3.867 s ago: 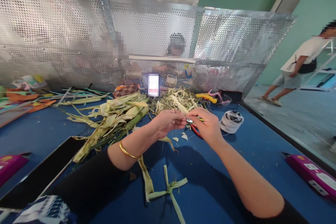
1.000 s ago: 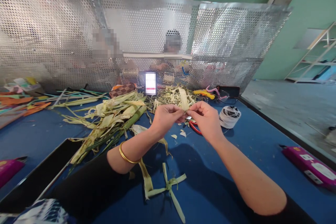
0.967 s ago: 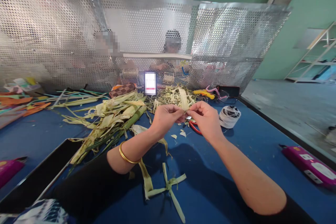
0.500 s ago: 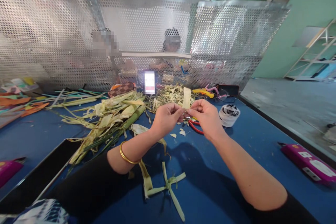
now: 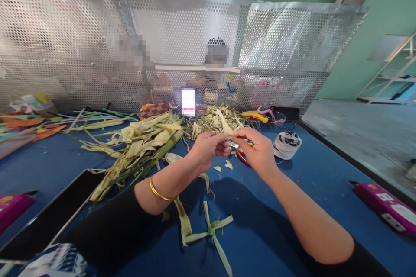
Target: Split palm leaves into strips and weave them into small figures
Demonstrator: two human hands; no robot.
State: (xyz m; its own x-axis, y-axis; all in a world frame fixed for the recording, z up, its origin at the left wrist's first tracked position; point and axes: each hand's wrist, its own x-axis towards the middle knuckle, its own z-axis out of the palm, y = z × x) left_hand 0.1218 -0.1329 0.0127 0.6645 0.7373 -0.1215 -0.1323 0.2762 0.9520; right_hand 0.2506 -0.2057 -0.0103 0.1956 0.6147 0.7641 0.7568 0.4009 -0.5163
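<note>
A pale corn husk strip (image 5: 224,123) stands up between my hands, its lower end pinched in the fingertips of both. My left hand (image 5: 208,149) is closed at thumb and forefinger, its other fingers curled. From the other side, my right hand (image 5: 258,149) grips the same strip, also closed. Partly hidden behind that hand are red-handled scissors (image 5: 242,157). Nearer me on the table lies a cross-shaped piece of knotted husk strips (image 5: 212,228). A bundle of dried husks and green stalks (image 5: 146,147) rests left of my hands.
Husk scraps (image 5: 211,119) are heaped behind my hands. To the right are a white twine spool (image 5: 287,145), a yellow-handled tool (image 5: 255,116) and a purple box (image 5: 383,205). A black tray (image 5: 61,203) sits left. Behind a perforated metal screen (image 5: 191,17) people are visible.
The husk strip has turned from showing its broad face to a narrower, left-leaning shape. My left hand's fingers have shifted, and the view has moved slightly left.
</note>
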